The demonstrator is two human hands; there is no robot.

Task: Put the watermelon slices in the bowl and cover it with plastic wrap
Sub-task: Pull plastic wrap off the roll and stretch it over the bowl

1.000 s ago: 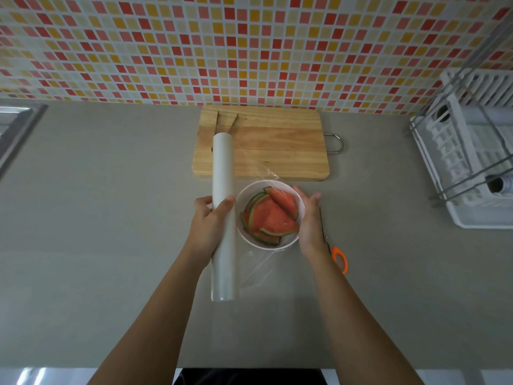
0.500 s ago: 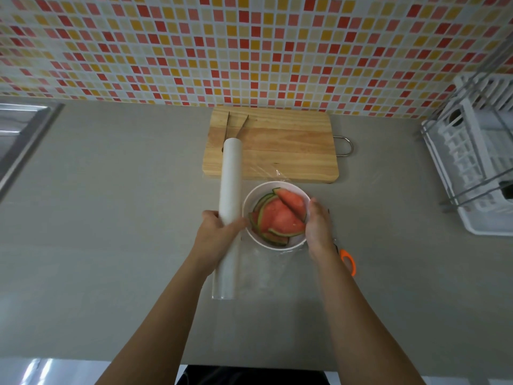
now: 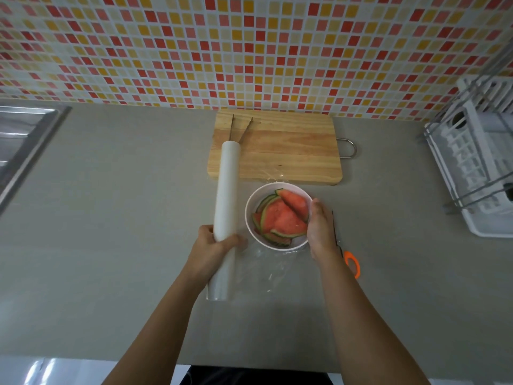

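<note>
Watermelon slices [image 3: 280, 218] sit in the white bowl [image 3: 249, 209], mid-frame on the counter [image 3: 111, 245].
Your left hand [image 3: 213, 245] grips the plastic wrap roll [image 3: 227, 190] left of it; your right hand [image 3: 319, 232] rests straight-fingered against its right rim.

Left hand [image 3: 213, 245] around wrap roll [image 3: 227, 190], right hand [image 3: 320, 229] against bowl [image 3: 250, 202] of watermelon slices [image 3: 280, 218]

watermelon slices [image 3: 280, 218] red, green edges | bowl [image 3: 251, 202] white | roll [image 3: 227, 190] white | scissors handle [image 3: 352, 263] orange | wall tiles [image 3: 249, 51] red, yellow, pink squares
</note>
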